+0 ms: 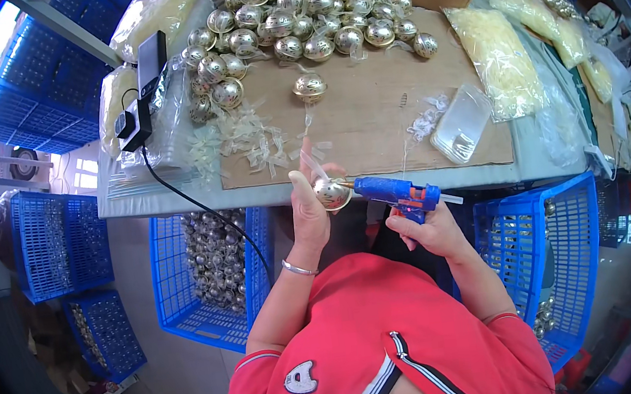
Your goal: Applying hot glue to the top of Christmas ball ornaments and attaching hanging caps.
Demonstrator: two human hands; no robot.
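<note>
Left hand (308, 212) pinching a silver bell (331, 193) at the near edge of the bench (546, 168); right hand (430, 231) closed around a blue glue gun (396, 191) — nozzle touching the bell; heap of bells (294, 12) on cardboard sheet (367, 105) — far side; blue crate (211, 275) of bells below.

Head cam, looks steeply down, close over table (176, 201).

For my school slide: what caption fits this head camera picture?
Left hand holds a shiny round metal bell while right hand aims a blue glue gun.
</note>
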